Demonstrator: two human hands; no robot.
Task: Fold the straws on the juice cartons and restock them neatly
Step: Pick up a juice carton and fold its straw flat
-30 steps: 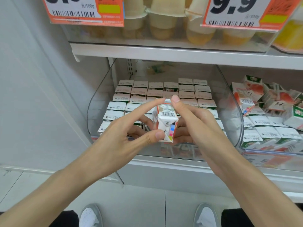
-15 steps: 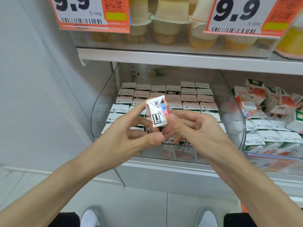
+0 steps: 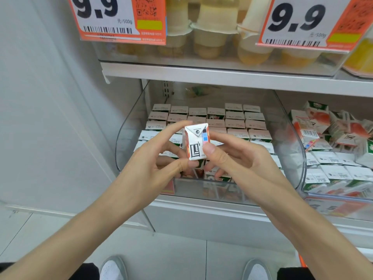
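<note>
One wide-angle camera is riding on the person's head, looking forward and down at the shelf (image 3: pixel 222 75), which is standing close. The left hand (image 3: pixel 153 168) and right hand (image 3: pixel 242 164) with the carton (image 3: pixel 194 144) are filling mid-frame at arm's reach. Shoes (image 3: pixel 113 269) are showing along the bottom edge.

Bright, even shop light, soft shadows, wide-angle bending at edges, slight blur throughout.

A self-service shop: orange price tags (image 3: pixel 121 19) reading 9.9 (each with a barcode) hang before sealed cups (image 3: pixel 210 33) on a white shelf (image 3: pixel 222 75), above a clear bin (image 3: pixel 129 142) stocked with rows of juice cartons (image 3: pixel 234 124).
</note>
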